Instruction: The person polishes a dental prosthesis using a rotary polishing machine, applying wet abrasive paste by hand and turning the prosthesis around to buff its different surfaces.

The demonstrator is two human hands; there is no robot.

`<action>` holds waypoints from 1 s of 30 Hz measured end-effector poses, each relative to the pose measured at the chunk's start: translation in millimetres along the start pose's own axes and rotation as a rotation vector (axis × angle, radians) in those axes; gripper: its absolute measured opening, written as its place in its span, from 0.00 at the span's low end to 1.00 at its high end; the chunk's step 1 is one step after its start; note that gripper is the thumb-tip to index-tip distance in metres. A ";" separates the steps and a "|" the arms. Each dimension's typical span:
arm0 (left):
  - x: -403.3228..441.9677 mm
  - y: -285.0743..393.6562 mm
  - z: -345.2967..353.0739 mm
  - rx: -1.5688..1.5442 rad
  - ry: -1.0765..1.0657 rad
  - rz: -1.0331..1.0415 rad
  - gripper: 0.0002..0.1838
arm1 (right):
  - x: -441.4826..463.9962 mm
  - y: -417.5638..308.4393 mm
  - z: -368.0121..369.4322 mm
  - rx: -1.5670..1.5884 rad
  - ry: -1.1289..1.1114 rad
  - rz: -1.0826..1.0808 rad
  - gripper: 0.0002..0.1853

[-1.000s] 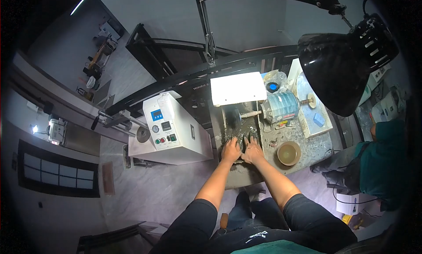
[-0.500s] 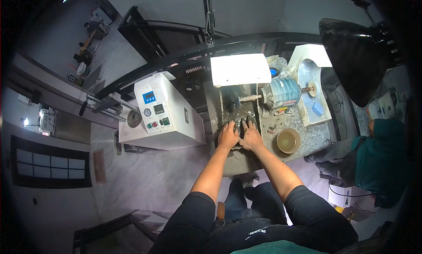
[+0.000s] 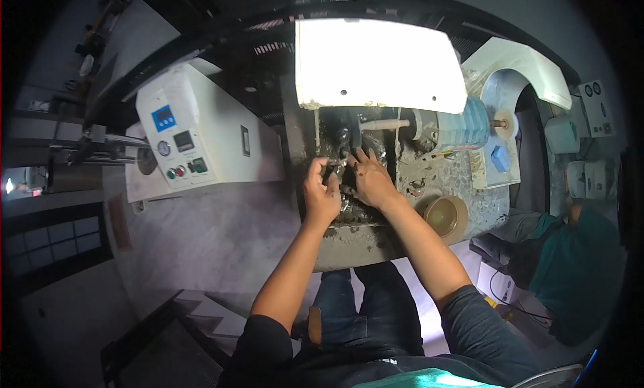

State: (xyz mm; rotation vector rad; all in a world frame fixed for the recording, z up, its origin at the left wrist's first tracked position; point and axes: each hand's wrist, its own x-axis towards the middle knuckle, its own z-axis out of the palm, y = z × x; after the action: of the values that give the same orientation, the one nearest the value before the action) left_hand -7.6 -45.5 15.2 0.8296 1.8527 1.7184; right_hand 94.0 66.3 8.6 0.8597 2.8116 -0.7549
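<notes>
The left hand (image 3: 323, 192) curls loosely, its grip unclear, beside the open, spread-fingered right hand (image 3: 373, 183) over glistening dark sludge (image 3: 347, 205) at frame centre. Right of centre sit a round brown bowl (image 3: 461, 220) and a ribbed, bluish cylinder (image 3: 464, 125).

No text, brand or number is legible. Marks too small or blurred to read are as follows: characters on the blue display panel (image 3: 163, 118) and print around the round dial (image 3: 164, 148), both on the front of the white cabinet (image 3: 231, 136) at left; small blue marks on the white unit (image 3: 595, 109) at far right; white lettering, partly cut off, on the dark shirt (image 3: 349, 362).
</notes>
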 end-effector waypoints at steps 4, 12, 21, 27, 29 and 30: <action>20.9 -12.7 7.9 -0.182 0.019 0.056 0.15 | -14.2 -15.4 -14.0 0.104 0.201 -0.020 0.19; 33.6 -12.6 11.2 -0.303 0.029 -0.006 0.11 | -31.1 5.3 -22.6 0.503 0.171 0.075 0.18; 29.7 -9.3 17.5 -0.295 -0.022 -0.105 0.03 | -34.9 7.0 -40.6 0.808 0.735 -0.328 0.23; 26.0 -12.3 24.2 -0.447 -0.006 -0.205 0.04 | -13.7 -2.7 -21.5 0.666 0.626 -0.006 0.16; 27.1 -10.0 23.9 -0.496 0.025 -0.284 0.04 | -13.9 -5.9 -23.8 0.755 0.624 0.015 0.16; 29.9 -10.5 25.6 -0.495 0.025 -0.286 0.04 | -12.6 -6.5 -21.6 0.756 0.623 0.017 0.16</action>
State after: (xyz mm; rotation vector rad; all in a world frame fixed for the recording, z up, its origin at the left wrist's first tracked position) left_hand -11.8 -6.6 4.0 0.3290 1.3809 1.8794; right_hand 101.9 65.9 33.2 1.4170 2.9906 -1.8990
